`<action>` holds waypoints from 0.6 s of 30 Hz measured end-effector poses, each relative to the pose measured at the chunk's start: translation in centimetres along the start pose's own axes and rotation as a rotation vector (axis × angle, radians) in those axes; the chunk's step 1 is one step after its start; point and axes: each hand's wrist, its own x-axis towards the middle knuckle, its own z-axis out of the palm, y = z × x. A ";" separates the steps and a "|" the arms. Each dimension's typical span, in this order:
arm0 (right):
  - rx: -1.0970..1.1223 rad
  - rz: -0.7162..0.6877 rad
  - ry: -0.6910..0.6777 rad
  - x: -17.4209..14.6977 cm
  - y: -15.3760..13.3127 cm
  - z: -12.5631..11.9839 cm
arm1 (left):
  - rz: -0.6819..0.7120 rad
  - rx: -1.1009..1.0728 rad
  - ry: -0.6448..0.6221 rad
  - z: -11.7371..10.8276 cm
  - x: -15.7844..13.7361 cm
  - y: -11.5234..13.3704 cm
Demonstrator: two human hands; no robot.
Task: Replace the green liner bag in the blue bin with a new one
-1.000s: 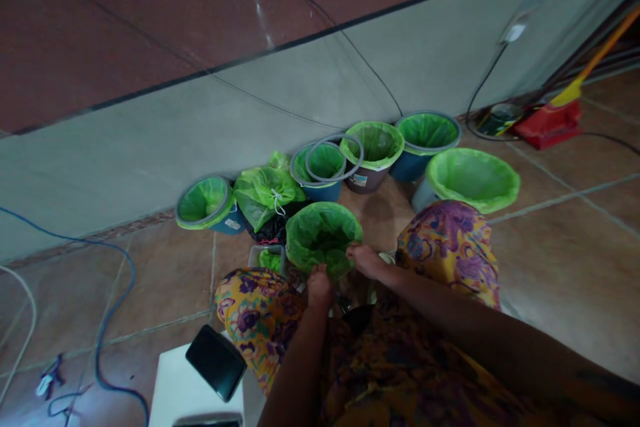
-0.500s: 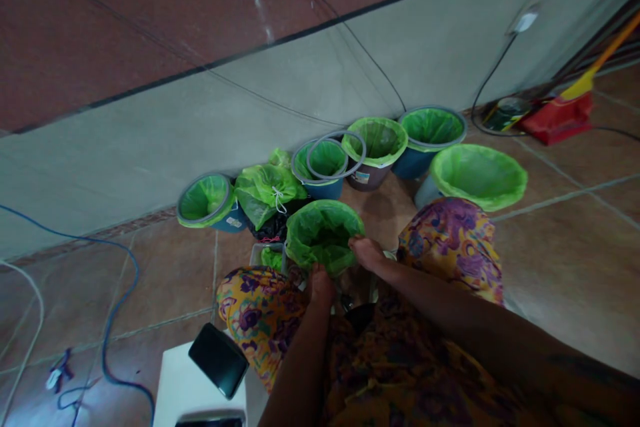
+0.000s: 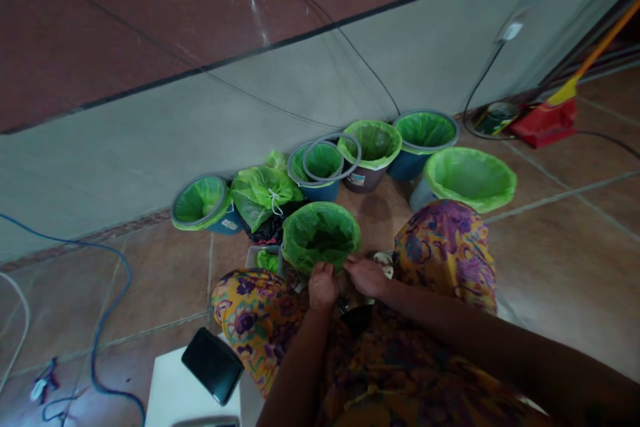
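Green plastic lines the bucket (image 3: 321, 237) that stands on the tiled floor (image 3: 550, 240) between the person's knees, and this bucket serves as the landmark for all that follows. The liner (image 3: 320, 230) is folded out over the bucket's rim. At the near edge of that rim, the left hand (image 3: 323, 285) is curled with its fingers closed on the liner's edge, grasping the plastic. Just to the right of it, the right hand (image 3: 367, 274) also lies at the near rim with its fingers against the liner; whether it pinches the plastic or only touches it cannot be told. The two hands are close together, nearly touching.

Behind the bucket, against the wall (image 3: 150, 140), stands a row of other lined buckets (image 3: 373, 145). A tied green bag (image 3: 263, 190) rests just behind and to the left of the bucket, with a small blue lined bucket (image 3: 201, 201) farther left. A loose grey ring (image 3: 332, 157) sits tilted across the tops of two buckets directly behind. A wider lined bucket (image 3: 470, 177) stands behind and to the right, past the person's right knee. Beside the bucket's left side sits a small clear tub (image 3: 263, 257) with green plastic in it. Nearer than the bucket and to its left, a dark phone (image 3: 213, 365) lies on a white stool (image 3: 173, 390). Far to the left, a blue cable (image 3: 107, 307) trails over the floor. Far behind to the right, a red dustpan (image 3: 543, 123) rests by the wall.
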 end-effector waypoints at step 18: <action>-0.113 -0.152 -0.017 4.7 2.5 5.0 | -0.002 0.240 -0.127 1.3 1.0 0.6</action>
